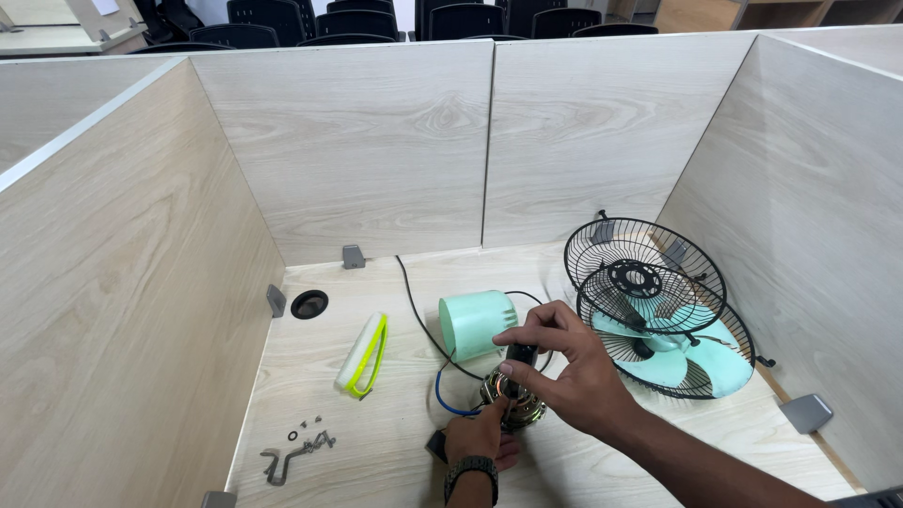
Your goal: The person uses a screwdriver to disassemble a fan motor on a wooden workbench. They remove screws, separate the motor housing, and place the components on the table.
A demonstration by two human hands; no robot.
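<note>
A bare fan motor [513, 400] with copper windings stands on the desk near the front edge. My left hand [480, 440], a watch on its wrist, grips the motor low down from the front. My right hand [564, 362] reaches in from the right and pinches a small black part [520, 356] on top of the motor. Just behind lies the mint green motor cover [473, 323]. Blue and black wires [444, 390] run from the motor to the left.
Two black wire fan guards [649, 273] with mint green blades [701, 362] lean at the right wall. A white and yellow-green handled tool [362, 356] lies left of centre. Small screws and a metal bracket [299, 450] sit at front left. A round cable hole [309, 304] is near the left wall.
</note>
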